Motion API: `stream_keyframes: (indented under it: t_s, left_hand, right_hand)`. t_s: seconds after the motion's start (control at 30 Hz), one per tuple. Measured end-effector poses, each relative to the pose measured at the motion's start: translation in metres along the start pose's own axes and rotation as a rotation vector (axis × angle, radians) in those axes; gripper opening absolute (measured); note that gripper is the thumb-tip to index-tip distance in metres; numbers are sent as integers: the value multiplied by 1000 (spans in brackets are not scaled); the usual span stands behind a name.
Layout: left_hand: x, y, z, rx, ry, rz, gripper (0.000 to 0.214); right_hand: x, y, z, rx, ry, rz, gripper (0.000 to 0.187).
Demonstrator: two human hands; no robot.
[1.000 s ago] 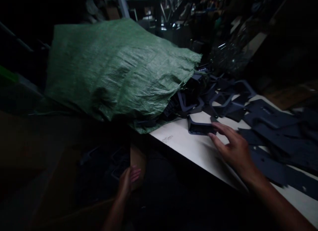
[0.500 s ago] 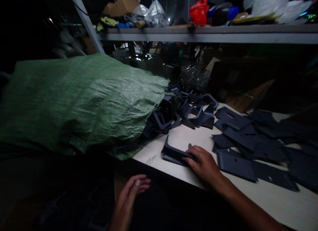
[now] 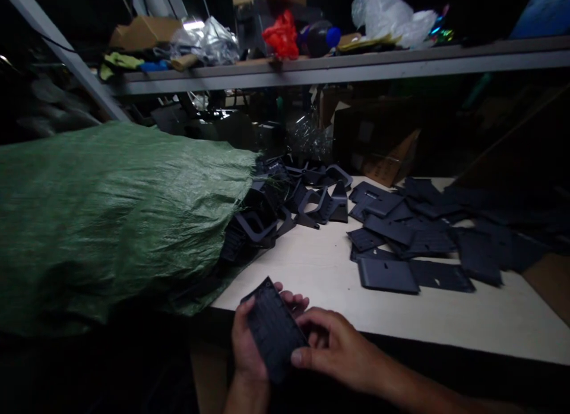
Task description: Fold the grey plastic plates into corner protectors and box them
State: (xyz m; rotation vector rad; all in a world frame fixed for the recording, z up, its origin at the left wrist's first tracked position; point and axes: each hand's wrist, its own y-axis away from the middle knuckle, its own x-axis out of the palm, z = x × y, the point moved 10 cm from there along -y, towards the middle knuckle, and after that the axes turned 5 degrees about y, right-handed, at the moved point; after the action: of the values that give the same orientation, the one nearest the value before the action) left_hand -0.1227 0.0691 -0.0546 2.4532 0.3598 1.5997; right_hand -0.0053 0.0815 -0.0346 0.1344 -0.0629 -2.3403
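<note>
Just in front of the table's near edge, both hands hold a black plastic bracket [image 3: 274, 331], its ribbed flat face turned up towards me. My left hand [image 3: 249, 343] wraps it from the left and below, thumb along its edge. At its right edge, my right hand [image 3: 336, 345] grips with thumb and fingers. Its far side is hidden by the hands. Similar black brackets [image 3: 318, 206] lie heaped at the mouth of a green woven sack [image 3: 133, 200]. Flat black plastic panels [image 3: 387, 275] are spread over the right of the table.
The pale table [image 3: 312, 283] has its front edge close to my hands. Above its back runs a shelf [image 3: 338, 72] with a red plastic bag [image 3: 282, 37], a dark bottle [image 3: 318, 38] and clear plastic wrap [image 3: 387, 19]. Cardboard [image 3: 392, 158] stands behind the panels.
My right hand has lifted the bracket off the table and brought it left towards me. My left hand has closed on it too. The view has swung to the right.
</note>
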Motion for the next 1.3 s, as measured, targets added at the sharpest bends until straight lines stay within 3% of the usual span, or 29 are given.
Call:
stream_keyframes:
  t_s: [0.07, 0.17, 0.23, 0.3, 0.4, 0.5, 0.63, 0.7, 0.77, 0.87, 0.93, 1.03, 1.13, 1.23, 1.3]
  left_hand:
    - [-1, 4, -7, 37, 22, -15, 37]
    - [-10, 21, -24, 113, -141, -49, 38]
    - [-23, 34, -29, 109, -269, -111, 38]
    - [-36, 43, -27, 59, -382, -164, 40]
    - [-47, 47, -14, -72, -533, -136, 53]
    - [-47, 49, 2, -205, -647, -56, 66]
    - [-27, 52, 19, -287, -589, 71, 83]
    - [-13, 51, 24, -273, -473, 110, 86]
    - [-2, 46, 27, -237, -337, 116, 86]
    - [-1, 36, 30, -146, -134, 29, 83]
    - [-8, 32, 31, -81, -39, -85, 82]
    - [-15, 30, 33, -18, 23, -196, 81]
    - [-14, 28, 32, 30, 40, -199, 80]
    - [-12, 25, 30, 65, 40, -190, 78]
    - [-11, 22, 29, 97, 29, -195, 75]
  right_hand:
    - [-32, 8, 12, -109, 285, -72, 53]
    - [-105, 20, 20, -195, 710, -267, 50]
    - [-156, 27, 10, -107, 955, -383, 57]
    - [-193, 30, -8, 28, 1140, -390, 66]
    - [-218, 29, -23, 118, 1263, -287, 66]
    - [-222, 27, -17, 78, 1287, -238, 60]
    - [-215, 31, 11, -27, 1282, -389, 58]
    - [-197, 30, 19, -88, 1232, -433, 59]
    - [-169, 22, 15, -102, 1189, -379, 62]
    - [-133, 5, -2, -32, 1203, -265, 71]
    - [-123, -2, -10, 12, 1236, -236, 77]
    - [-125, -4, -18, 11, 1252, -171, 75]
    - [-134, 1, -19, -30, 1220, -126, 62]
    - [-132, 12, -4, -64, 992, -167, 60]
    - [-117, 20, 13, -86, 766, -207, 62]
